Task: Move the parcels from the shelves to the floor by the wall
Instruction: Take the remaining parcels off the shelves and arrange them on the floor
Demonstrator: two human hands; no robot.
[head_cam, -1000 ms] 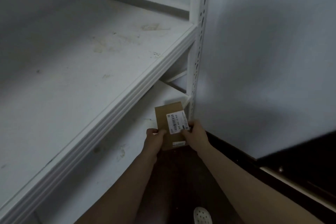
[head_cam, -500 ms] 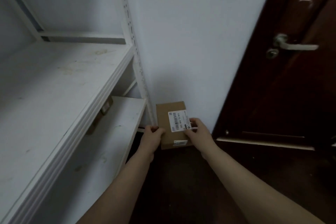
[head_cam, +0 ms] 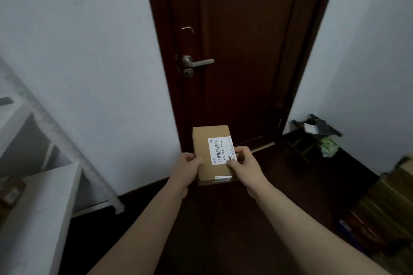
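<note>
A small brown cardboard parcel (head_cam: 206, 140) with a white barcode label is held in the air in front of me, over the dark floor. My left hand (head_cam: 187, 168) grips its left edge with the thumb on top. My right hand (head_cam: 245, 164) pinches its right edge over the label. Another brown parcel (head_cam: 10, 193) lies on the lower white shelf (head_cam: 44, 198) at the far left, partly cut off by the frame edge.
A dark wooden door (head_cam: 241, 51) with a metal handle (head_cam: 196, 62) stands straight ahead between white walls. A small dark rack (head_cam: 312, 134) sits in the right corner. Stacked cardboard boxes (head_cam: 391, 203) lie on the floor at the right. The white shelf upright (head_cam: 67, 145) slants at left.
My view has swung right, from the shelves to the door. Both hands have carried the parcel away from the shelf and keep the same hold on it.
</note>
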